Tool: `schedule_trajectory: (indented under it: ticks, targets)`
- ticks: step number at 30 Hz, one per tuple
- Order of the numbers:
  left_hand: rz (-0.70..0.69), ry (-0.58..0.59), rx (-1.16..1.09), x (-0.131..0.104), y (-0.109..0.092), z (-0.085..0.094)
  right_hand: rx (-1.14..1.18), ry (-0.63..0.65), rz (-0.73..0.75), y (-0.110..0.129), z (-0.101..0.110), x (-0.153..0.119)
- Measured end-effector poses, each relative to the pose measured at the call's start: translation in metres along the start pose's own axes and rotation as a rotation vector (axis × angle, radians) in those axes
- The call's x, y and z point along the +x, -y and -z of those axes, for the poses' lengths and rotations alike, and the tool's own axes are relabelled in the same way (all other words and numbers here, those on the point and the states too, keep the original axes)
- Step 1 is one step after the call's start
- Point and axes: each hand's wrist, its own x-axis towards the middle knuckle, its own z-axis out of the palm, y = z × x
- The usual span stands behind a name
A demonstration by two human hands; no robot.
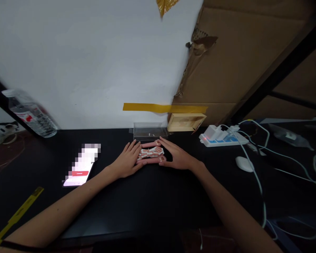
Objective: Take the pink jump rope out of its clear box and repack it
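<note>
On the black desk lies a group of small pink and white pieces (150, 152) between two pink bars, one a far bar (149, 144) and one a near bar (150, 161). Each bar has a rounded right end; their exact kind is too small to make out. My left hand (127, 160) rests flat across the left ends, fingers stretched out and covering part of the pieces. At the right, my right hand (177, 154) curves around the rounded ends, its thumb and fingers apart, fingertips at the bars. Just behind stands a clear plastic box (150, 130).
A lit phone (81, 165) lies left of my hands, and a water bottle (33, 114) leans farther back. A shallow tan box (186, 122) stands at the wall. To the right are a power strip (223, 137), a white mouse (244, 164) and loose cables.
</note>
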Motion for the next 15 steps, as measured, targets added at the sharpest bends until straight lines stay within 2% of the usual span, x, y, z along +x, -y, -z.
schedule_trajectory:
  ticks: [4, 9, 15]
  targets:
    - [-0.007, -0.021, 0.044, 0.001, 0.000, 0.003, 0.004, 0.016, 0.042, 0.005, -0.004, 0.002]
    - [0.036, -0.064, 0.053, 0.002, -0.003, 0.006, -0.011, 0.018, 0.019, 0.012, -0.009, 0.003]
    - [0.097, -0.062, 0.005, 0.001, -0.006, 0.000, 0.009, -0.007, -0.021, 0.016, -0.009, 0.004]
